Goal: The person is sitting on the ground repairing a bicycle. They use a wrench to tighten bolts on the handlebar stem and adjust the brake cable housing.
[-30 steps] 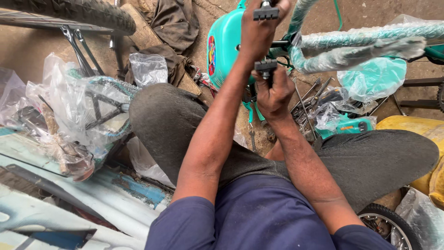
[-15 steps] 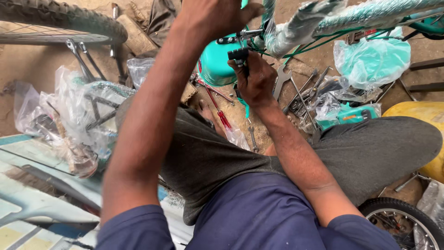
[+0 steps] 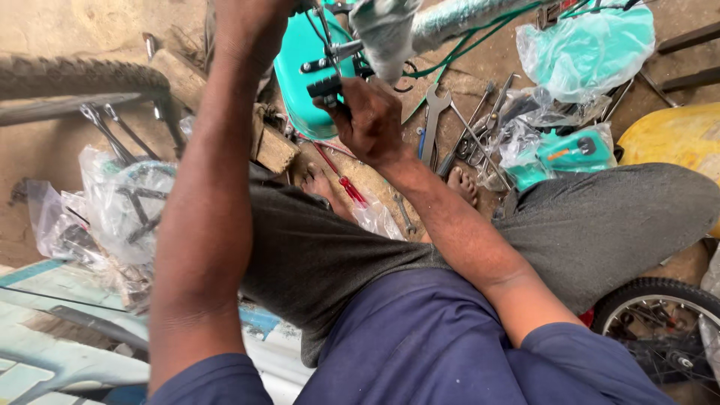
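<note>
Since half a second ago the view has dropped and shifted right: the teal bike frame (image 3: 304, 71) now sits at top centre, and more of the floor tools show beside it. The right hand has stayed on the brake part; the left arm has swung up further, its hand now cut by the top edge.

Black brake part (image 3: 326, 86): just below the wrapped frame tube (image 3: 450, 19), against the teal frame, near the top edge. Right hand (image 3: 369, 120) closed on it, fingers curled round its black end. Thin cable and metal arm (image 3: 334, 49) rise from the part toward the tube.

Left hand (image 3: 251, 15): raised, mostly out of frame; cannot tell whether it grips anything.

Outward: spanner (image 3: 433, 120) and loose metal tools (image 3: 480, 139) lie on the dirt floor (image 3: 480, 67) just right of the right wrist. Red-handled screwdriver (image 3: 341, 180) beneath the wrist, beside a bare foot (image 3: 461, 184). Plastic-wrapped teal parts (image 3: 585, 49) at upper right; a yellow object (image 3: 671, 135) at the right edge.

Room: tight. Bent knees in grey trousers (image 3: 600, 217) close off the lower half. Tyre (image 3: 75, 79) and plastic-bagged metal parts (image 3: 124, 202) crowd the left; a small wheel (image 3: 660, 315) sits at lower right. Open floor only in a narrow strip between hand and tools.
</note>
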